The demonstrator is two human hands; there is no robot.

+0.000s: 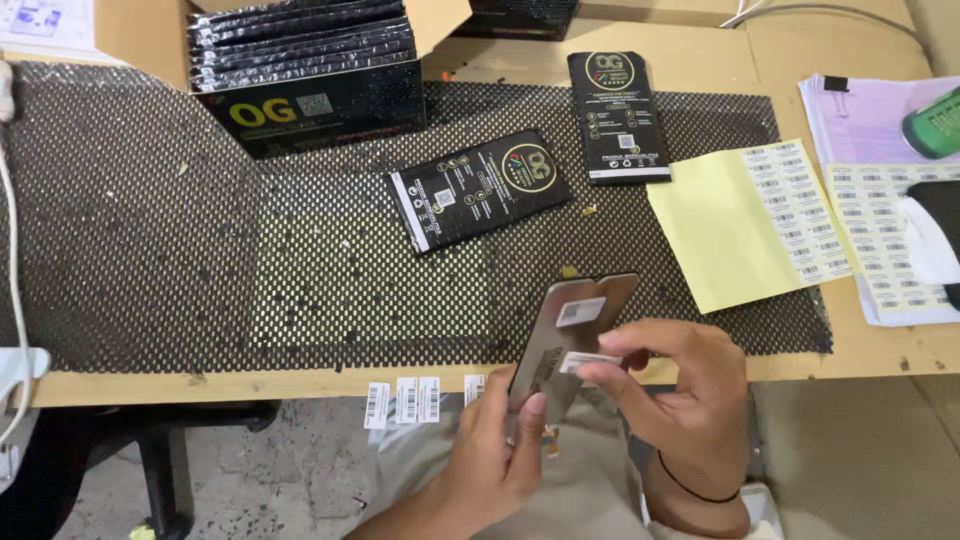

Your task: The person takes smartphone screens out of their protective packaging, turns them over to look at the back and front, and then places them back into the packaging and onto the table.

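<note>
My left hand (pixel 497 455) holds a thin flat phone screen panel (pixel 580 320) by its lower edge, tilted up toward me, back side showing. One small white sticker sits on the panel's upper part. My right hand (pixel 675 400) pinches a second small white barcode sticker (pixel 590 362) against the panel's middle. Both hands hover just off the front edge of the table (pixel 300 385), above my lap.
A black mesh mat (pixel 150 250) covers the table. Two flat black packages (pixel 478 188) (pixel 618 115) lie on it. An open cardboard box (pixel 300 70) of black pouches stands at the back. Yellow sticker sheets (pixel 760 220) lie right. Barcode stickers (pixel 405 400) hang off the front edge.
</note>
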